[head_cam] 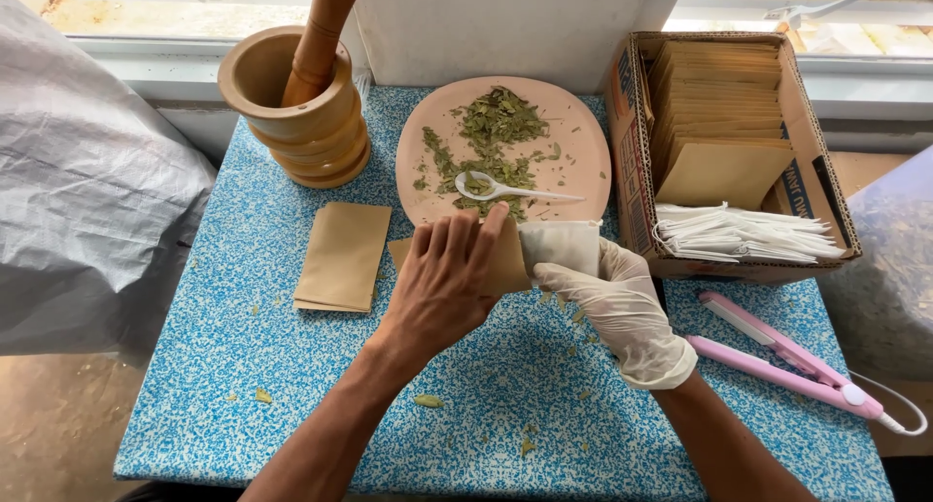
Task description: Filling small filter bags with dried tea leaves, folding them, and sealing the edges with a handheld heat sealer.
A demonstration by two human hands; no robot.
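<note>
Paper and thin filter cloth made up what the hands worked on at the centre of the frame: a small brown paper envelope and a white filter bag, both lying just below the pink plate on the blue speckled desk. Both looked feather-light and limp, likely to crease or tear if pinched hard, and the bag seemed soft enough to fold on itself; the sensible hold would be at an edge or corner, with flat fingers rather than a squeeze. The bare left hand lay palm-down over the envelope, fingers spread and extended, pressing it against the desk rather than closing on it, so that grip was released though in contact. The gloved right hand curled its fingers at the lower edge of the white bag, thumb and forefinger nipping it lightly, a grasping hold on the bag where it met the envelope's mouth.

Dried green leaves were heaped on the plate with a white plastic spoon resting among them. At upper left stood a wooden mortar with its pestle; a second brown envelope lay left of centre. A cardboard box at upper right held stacked envelopes and white bags, and a pink heat sealer sat at lower right
</note>
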